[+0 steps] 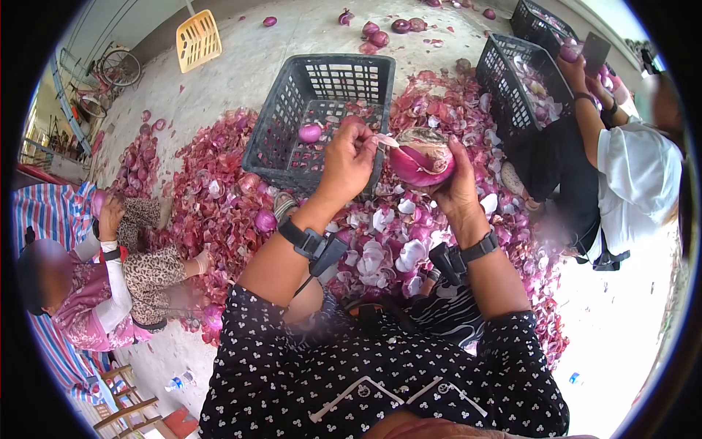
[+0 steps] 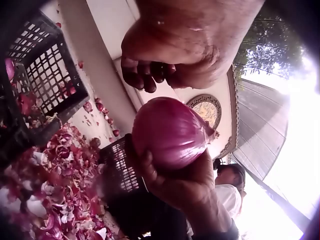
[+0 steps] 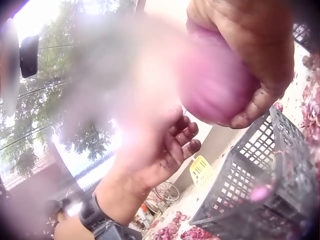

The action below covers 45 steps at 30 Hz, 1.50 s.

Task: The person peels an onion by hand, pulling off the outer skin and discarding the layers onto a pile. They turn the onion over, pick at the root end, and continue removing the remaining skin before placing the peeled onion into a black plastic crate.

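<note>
Large round red onion (image 1: 425, 162) is held just in front of the black plastic lattice crate (image 1: 329, 73), over scattered purple onion peels (image 1: 219, 197). The left hand (image 1: 349, 159) pinches a pale skin strip (image 1: 386, 140) at its top, and the right hand (image 1: 457, 184) cups it, fingers curled. Right of the crate is a second black crate (image 1: 504, 80).

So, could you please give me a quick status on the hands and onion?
Right hand holds red onion. Left hand pinches pale strip at its top; peel or blade unclear. Nothing between them; black crate beyond.
</note>
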Each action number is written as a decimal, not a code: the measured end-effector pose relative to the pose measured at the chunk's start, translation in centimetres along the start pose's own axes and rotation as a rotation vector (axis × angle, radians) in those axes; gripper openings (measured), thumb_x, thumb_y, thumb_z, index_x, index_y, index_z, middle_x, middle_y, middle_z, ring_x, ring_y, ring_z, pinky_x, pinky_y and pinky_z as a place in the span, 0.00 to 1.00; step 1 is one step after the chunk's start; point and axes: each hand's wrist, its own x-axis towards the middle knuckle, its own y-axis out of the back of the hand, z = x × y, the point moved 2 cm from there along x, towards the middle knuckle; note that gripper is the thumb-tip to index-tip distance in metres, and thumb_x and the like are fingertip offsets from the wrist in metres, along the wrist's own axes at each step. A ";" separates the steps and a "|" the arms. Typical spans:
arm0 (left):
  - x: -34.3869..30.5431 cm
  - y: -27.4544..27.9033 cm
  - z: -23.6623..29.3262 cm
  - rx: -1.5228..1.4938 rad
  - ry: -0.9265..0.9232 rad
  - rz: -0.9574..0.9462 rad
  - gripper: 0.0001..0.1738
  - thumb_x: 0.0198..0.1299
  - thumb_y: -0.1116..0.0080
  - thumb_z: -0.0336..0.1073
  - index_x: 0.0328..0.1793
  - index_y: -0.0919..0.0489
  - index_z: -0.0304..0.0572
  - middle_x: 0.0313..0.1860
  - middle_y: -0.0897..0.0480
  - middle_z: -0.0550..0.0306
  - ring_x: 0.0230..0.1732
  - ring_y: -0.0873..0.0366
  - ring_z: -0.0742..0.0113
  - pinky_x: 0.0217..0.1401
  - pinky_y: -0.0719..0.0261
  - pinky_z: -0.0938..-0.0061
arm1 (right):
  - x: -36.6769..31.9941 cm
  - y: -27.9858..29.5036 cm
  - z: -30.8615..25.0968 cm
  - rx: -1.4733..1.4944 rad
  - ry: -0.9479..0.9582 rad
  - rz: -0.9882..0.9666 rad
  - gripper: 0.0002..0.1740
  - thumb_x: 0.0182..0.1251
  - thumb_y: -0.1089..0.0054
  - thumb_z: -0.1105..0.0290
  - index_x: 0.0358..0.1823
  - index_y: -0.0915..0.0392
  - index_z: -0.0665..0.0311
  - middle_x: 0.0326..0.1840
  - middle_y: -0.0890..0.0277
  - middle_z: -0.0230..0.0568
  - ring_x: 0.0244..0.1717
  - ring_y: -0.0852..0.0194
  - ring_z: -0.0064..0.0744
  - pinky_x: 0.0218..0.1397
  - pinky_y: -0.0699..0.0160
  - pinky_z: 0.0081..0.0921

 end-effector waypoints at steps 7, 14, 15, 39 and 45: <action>1.5 1.8 -1.4 0.006 0.294 0.110 0.04 0.62 0.48 0.29 0.37 0.27 0.35 0.24 0.25 0.64 0.25 0.30 0.80 0.26 0.32 0.83 | 0.0 -0.1 -0.4 0.138 -0.014 -0.012 0.36 0.61 0.54 0.42 0.57 0.33 0.68 0.55 0.28 0.50 0.54 0.27 0.47 0.55 0.26 0.50; 0.2 1.8 2.2 0.084 -0.012 -0.055 0.06 0.55 0.39 0.32 0.34 0.22 0.37 0.31 0.21 0.59 0.29 0.26 0.76 0.29 0.28 0.80 | 0.3 0.5 -0.9 0.034 0.067 0.040 0.33 0.64 0.54 0.45 0.56 0.33 0.68 0.51 0.25 0.50 0.50 0.23 0.43 0.51 0.21 0.43; -0.1 1.5 2.9 0.066 -0.170 -0.056 0.06 0.54 0.38 0.31 0.35 0.21 0.38 0.35 0.21 0.58 0.32 0.24 0.76 0.31 0.26 0.80 | 0.2 0.4 -0.9 0.010 0.036 0.023 0.31 0.65 0.54 0.46 0.55 0.32 0.68 0.50 0.24 0.49 0.48 0.22 0.42 0.48 0.19 0.42; -1.9 -0.3 5.1 0.327 -0.517 -0.233 0.06 0.49 0.41 0.26 0.34 0.24 0.38 0.30 0.25 0.52 0.32 0.24 0.53 0.33 0.26 0.65 | -0.1 -0.7 0.5 -0.178 -0.014 0.058 0.21 0.64 0.45 0.63 0.52 0.34 0.72 0.42 0.25 0.48 0.40 0.21 0.36 0.42 0.18 0.32; -0.9 0.3 3.5 0.292 -0.444 -0.074 0.04 0.56 0.48 0.28 0.36 0.27 0.36 0.30 0.26 0.48 0.30 0.26 0.51 0.33 0.28 0.67 | -0.1 -0.5 0.4 -0.050 -0.048 -0.043 0.21 0.65 0.48 0.61 0.50 0.33 0.71 0.44 0.25 0.49 0.42 0.21 0.38 0.44 0.17 0.35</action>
